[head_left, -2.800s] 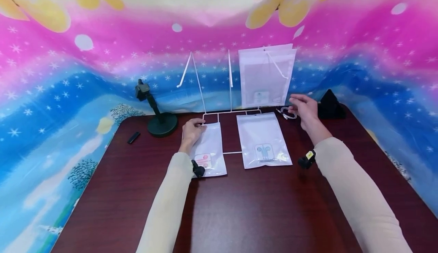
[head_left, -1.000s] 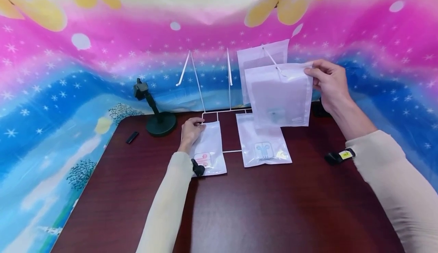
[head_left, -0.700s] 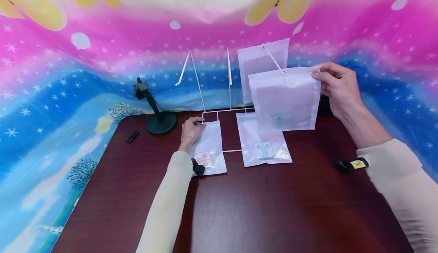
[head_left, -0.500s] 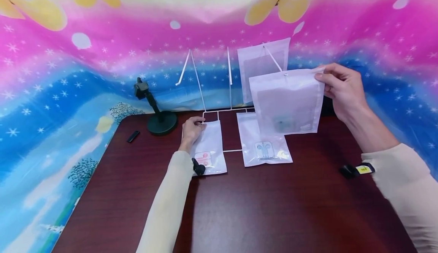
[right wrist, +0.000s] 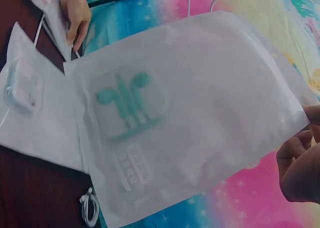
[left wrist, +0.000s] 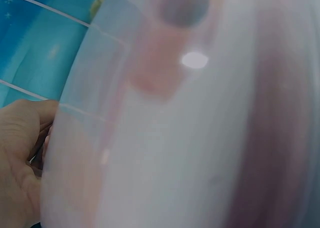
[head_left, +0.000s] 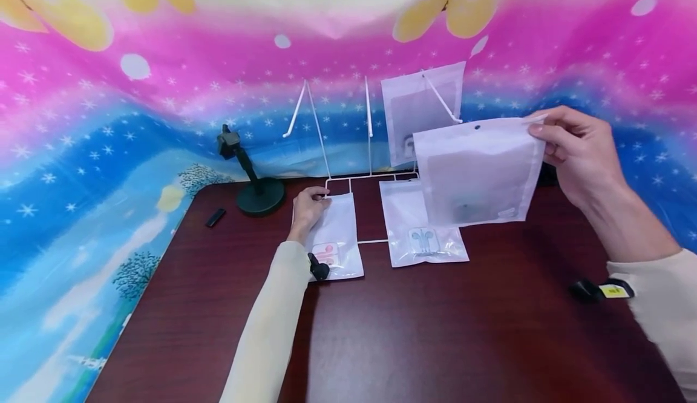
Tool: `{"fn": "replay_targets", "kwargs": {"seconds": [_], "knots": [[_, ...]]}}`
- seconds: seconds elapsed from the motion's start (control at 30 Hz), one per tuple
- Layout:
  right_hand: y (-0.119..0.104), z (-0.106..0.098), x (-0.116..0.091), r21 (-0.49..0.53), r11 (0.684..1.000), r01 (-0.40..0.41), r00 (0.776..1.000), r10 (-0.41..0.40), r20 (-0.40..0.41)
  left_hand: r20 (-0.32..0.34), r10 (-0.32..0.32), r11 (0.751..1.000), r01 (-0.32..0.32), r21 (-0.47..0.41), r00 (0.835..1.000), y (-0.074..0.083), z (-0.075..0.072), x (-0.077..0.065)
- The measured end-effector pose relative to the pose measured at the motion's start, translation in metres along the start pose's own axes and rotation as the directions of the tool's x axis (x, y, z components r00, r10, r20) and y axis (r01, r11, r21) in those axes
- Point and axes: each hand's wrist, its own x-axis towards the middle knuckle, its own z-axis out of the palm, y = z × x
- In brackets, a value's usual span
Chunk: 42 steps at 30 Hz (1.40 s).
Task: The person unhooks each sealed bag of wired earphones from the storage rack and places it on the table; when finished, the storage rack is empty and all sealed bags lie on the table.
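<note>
My right hand (head_left: 588, 155) pinches the top right corner of a white translucent zip pouch (head_left: 479, 167), its hang hole just in front of the upper right hook's tip (head_left: 457, 120). In the right wrist view, teal earphones in a clear case (right wrist: 127, 100) show through the pouch. Another pouch (head_left: 425, 88) hangs further back on that hook. My left hand (head_left: 309, 209) grips the white wire rack (head_left: 372, 176) at its left side, fingers curled by the top of a pouch with pink earphones (head_left: 333, 227). A pouch with pale blue earphones (head_left: 400, 227) is lower right, partly behind the held one.
Two upper hooks of the rack, the left hook (head_left: 294, 112) and middle hook (head_left: 369, 109), carry nothing. A black stand (head_left: 260, 196) and a small black stick (head_left: 215, 217) are on the left. A coiled white cable (right wrist: 90, 208) lies near the rack's right side.
My right hand, empty at first beside the upper right pouches, took the front pouch by its corner and drew it forward and right, off the hook's tip. The left hand stayed in place.
</note>
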Motion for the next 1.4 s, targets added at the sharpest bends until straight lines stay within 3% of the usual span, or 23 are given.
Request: {"fn": "replay_targets", "kwargs": {"seconds": [0.17,0.3,0.5,0.7,0.93,1.23,1.4], "knots": [[-0.005,-0.023,-0.014,0.008,1.000,-0.012,1.000,0.012,-0.021,-0.005,0.009,1.000,-0.010,-0.014,1.000,0.000,0.001,-0.002],[-0.006,-0.045,-0.025,-0.057,0.998,-0.032,0.996,0.027,-0.085,-0.005,-0.004,1.000,0.004,-0.016,1.000,0.001,0.001,-0.001],[-0.008,-0.073,-0.038,-0.124,0.989,-0.083,0.986,0.063,-0.153,-0.009,-0.007,1.000,0.007,-0.008,1.000,0.003,-0.003,0.004],[-0.003,-0.092,-0.047,-0.144,0.977,-0.155,0.977,0.130,-0.169,-0.011,0.005,1.000,-0.005,0.008,1.000,0.007,-0.007,0.007],[0.008,-0.107,-0.040,-0.198,0.933,-0.301,0.934,0.246,-0.260,-0.011,-0.002,1.000,0.002,0.001,1.000,0.006,-0.007,0.004],[0.030,-0.131,-0.020,-0.024,0.922,-0.386,0.879,0.359,-0.315,-0.010,-0.002,1.000,0.002,-0.020,1.000,0.003,-0.002,0.000],[0.041,-0.142,-0.011,0.021,0.905,-0.425,0.848,0.406,-0.340,-0.007,0.002,1.000,-0.002,-0.029,1.000,0.002,-0.001,-0.003]]}}
